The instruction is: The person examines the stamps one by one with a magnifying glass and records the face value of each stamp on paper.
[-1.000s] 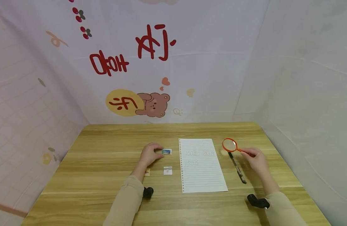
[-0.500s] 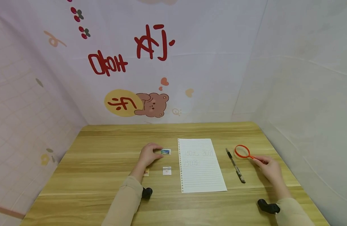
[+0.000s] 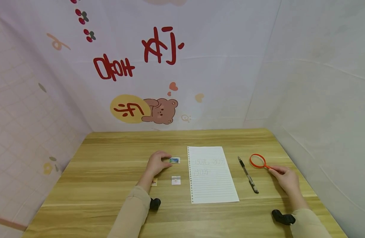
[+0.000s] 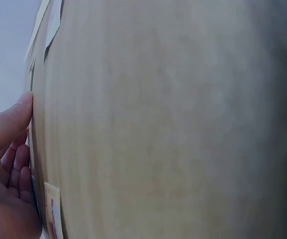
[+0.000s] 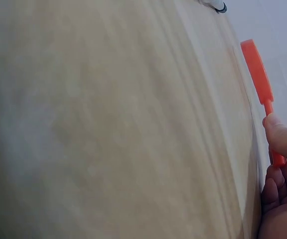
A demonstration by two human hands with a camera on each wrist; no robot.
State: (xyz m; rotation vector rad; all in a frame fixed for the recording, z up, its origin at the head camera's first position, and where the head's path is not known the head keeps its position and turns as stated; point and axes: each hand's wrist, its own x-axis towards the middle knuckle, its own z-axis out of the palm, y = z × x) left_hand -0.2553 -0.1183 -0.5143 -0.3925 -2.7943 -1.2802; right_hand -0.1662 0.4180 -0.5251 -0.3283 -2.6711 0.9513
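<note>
My right hand (image 3: 287, 179) grips the handle of a red-rimmed magnifying glass (image 3: 258, 161), holding it over the table's right side. In the right wrist view its orange-red rim (image 5: 257, 72) appears edge-on, with the thumb on the handle. My left hand (image 3: 155, 163) rests on the table, thumb and fingers spread apart at the left edge of a blue-green stamp (image 3: 175, 160). A pale stamp (image 3: 176, 180) lies nearer the front. A yellowish stamp (image 3: 154, 182) is partly hidden by my left wrist; the left wrist view shows this yellowish stamp (image 4: 53, 209) beside the hand.
A lined sheet of paper (image 3: 213, 185) with handwritten figures lies mid-table, right of the stamps. Between the sheet and my right hand lies a black pen (image 3: 248, 175). Fabric walls (image 3: 224, 82) enclose the back and sides of the wooden table (image 3: 111, 145).
My right hand has drawn the magnifying glass right and toward me, away from the pen's tip, then nearly stopped. My left hand has stayed beside the blue-green stamp.
</note>
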